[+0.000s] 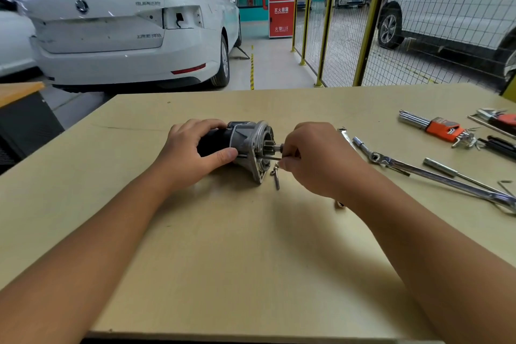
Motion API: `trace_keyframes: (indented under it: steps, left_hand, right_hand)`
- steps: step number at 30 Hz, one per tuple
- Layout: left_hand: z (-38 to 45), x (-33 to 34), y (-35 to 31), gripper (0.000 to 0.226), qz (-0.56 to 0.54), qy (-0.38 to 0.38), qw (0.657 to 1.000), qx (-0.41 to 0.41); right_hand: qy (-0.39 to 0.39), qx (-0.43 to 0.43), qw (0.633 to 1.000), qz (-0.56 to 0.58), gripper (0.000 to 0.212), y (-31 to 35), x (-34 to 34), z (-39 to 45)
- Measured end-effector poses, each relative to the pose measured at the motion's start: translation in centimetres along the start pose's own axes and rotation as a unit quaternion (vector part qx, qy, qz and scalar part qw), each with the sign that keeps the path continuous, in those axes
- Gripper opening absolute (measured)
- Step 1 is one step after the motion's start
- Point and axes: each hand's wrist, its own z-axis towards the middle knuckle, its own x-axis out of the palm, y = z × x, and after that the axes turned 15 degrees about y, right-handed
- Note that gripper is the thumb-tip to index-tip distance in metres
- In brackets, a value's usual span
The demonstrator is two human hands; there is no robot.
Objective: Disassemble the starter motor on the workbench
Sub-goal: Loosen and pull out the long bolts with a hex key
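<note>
On the workbench (251, 232), left hand (192, 153) holds the motor (240, 142) sideways; right hand (312, 159) pinches a thin key (269, 158) at its right end.

A starter motor (245, 145) is laid on its side at the middle of a workbench (251, 260), flanked by the left hand (192, 152) and right hand (315, 159). A bolt (276, 177) is placed just before it. A ratchet wrench (418, 170) and hex key set (438, 127) are set to the right. A car (125, 22) is parked behind.
</note>
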Motion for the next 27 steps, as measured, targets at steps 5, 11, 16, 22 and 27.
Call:
trace_keyframes:
  steps: [5,11,16,22,27]
  left_hand:
    - [0.01,0.02,0.08,0.071,0.002,-0.002,1.000,0.002]
    - [0.02,0.00,0.10,0.071,0.007,-0.002,1.000,0.003]
    - [0.06,0.01,0.06,0.073,0.006,-0.005,1.000,0.001]
    - [0.01,0.08,0.17,0.073,0.007,-0.004,1.000,0.002]
    - [0.00,0.02,0.16,0.073,0.013,-0.002,1.000,0.004]
  right_hand:
    - [-0.005,0.003,1.000,0.015,0.014,-0.02,0.08,0.15]
    - [-0.005,0.012,0.999,0.033,0.014,-0.17,0.16,0.28]
    - [-0.013,0.012,0.999,0.035,0.014,0.06,0.11,0.09]
    - [-0.019,-0.002,0.999,0.040,0.017,0.01,0.03,-0.28]
    - [0.037,-0.009,0.998,0.053,0.038,0.17,0.31,-0.05]
